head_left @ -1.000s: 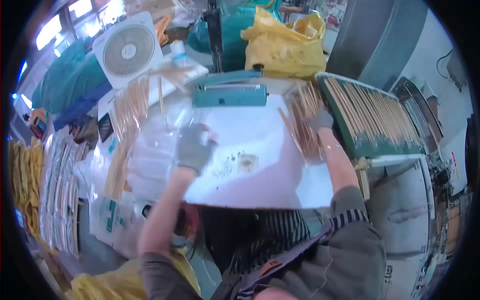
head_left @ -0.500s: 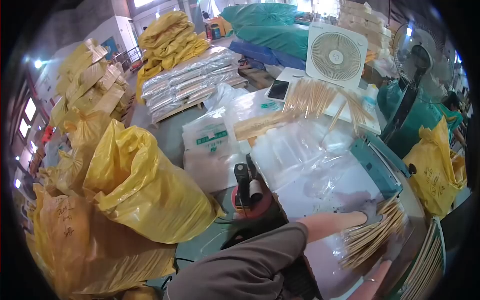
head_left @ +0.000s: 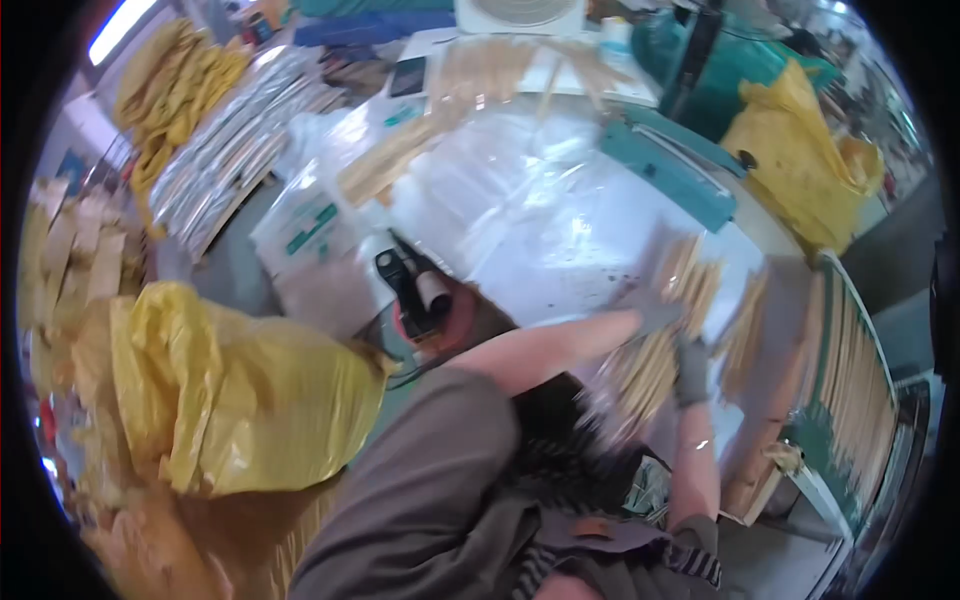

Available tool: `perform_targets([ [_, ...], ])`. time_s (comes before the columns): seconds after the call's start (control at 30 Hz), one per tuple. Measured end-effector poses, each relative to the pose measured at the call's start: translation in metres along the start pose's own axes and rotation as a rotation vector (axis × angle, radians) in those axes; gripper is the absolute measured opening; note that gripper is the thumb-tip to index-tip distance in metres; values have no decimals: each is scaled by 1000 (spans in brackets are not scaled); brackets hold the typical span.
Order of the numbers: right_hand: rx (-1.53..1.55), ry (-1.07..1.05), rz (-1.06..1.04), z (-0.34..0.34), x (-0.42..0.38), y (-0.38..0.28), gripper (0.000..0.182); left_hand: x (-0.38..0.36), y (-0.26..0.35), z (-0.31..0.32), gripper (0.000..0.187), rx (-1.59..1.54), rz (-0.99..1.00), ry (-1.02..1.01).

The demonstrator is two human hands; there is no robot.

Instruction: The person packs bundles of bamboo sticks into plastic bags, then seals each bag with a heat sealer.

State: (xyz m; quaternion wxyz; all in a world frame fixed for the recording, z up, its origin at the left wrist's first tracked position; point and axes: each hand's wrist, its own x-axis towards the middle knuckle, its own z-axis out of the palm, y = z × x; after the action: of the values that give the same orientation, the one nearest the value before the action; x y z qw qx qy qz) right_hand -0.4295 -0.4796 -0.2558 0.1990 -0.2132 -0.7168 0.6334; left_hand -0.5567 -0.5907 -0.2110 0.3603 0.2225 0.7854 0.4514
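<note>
A bundle of thin wooden sticks (head_left: 645,375) slants across the white tabletop in front of me, with clear plastic (head_left: 603,400) around its lower end. My left hand (head_left: 655,308), in a grey glove, is closed round the bundle's upper part from the left side. On the other side, my gloved right hand (head_left: 692,368) grips it a little lower. Blur softens the fingers of both hands. A smaller bunch of loose sticks (head_left: 745,335) lies just right of my right hand, apart from the bundle.
Clear plastic bags (head_left: 470,185) cover the table's far left. A teal sealer-like device (head_left: 672,165) sits at the far right edge. More sticks (head_left: 485,70) lie beyond. A rack of sticks (head_left: 850,390) stands at right, a yellow sack (head_left: 250,390) at left.
My view has swung right and downward. My hands have come closer together round the sticks, and the bundle has shifted and stands steeper. A smaller bunch now lies separate on the right.
</note>
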Motion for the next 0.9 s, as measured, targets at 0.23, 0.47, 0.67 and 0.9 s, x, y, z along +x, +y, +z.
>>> perform_targets([
  [0.23, 540, -236, 537, 52, -94, -66, 50, -117, -35, -18, 43, -806, -99, -272],
  [0.47, 89, -214, -321, 40, -19, -171, 57, -123, 80, -76, 68, -609, 810, 26],
  [0.67, -293, -186, -475, 43, 11, -170, 54, -121, 83, -98, 75, -335, 1282, 376],
  [0.9, -537, -129, -667, 57, -23, -147, 50, -182, 74, -84, 66, -43, 1132, 451],
])
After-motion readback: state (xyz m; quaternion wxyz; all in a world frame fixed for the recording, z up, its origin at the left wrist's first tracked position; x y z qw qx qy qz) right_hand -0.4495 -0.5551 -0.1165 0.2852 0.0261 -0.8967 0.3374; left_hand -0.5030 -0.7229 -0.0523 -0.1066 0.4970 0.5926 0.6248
